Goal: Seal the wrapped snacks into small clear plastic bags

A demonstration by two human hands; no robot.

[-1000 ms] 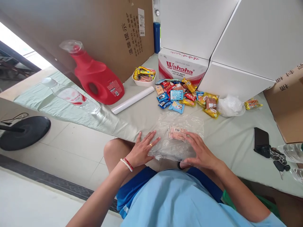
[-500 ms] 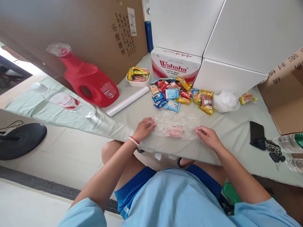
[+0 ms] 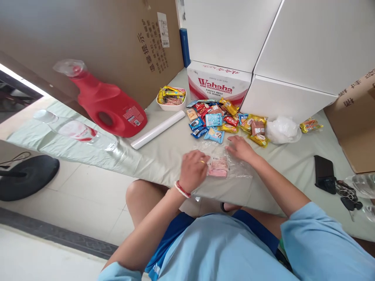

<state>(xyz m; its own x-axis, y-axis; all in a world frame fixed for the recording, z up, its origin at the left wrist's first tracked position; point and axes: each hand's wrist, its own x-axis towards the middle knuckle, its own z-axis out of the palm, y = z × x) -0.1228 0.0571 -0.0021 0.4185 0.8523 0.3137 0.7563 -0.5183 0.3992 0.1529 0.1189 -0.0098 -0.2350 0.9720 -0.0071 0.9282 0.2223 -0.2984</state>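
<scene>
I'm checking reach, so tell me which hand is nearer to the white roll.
Left. The left hand is to the right of the white roll, beside the pink packet; the right hand is farther right, by the clear plastic.

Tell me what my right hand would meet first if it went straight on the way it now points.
Your right hand would probably meet the light-blue square plastic snack packet at the near edge of the colourful heap of wrapped snacks, though depth is unclear and it might pass above.
</scene>
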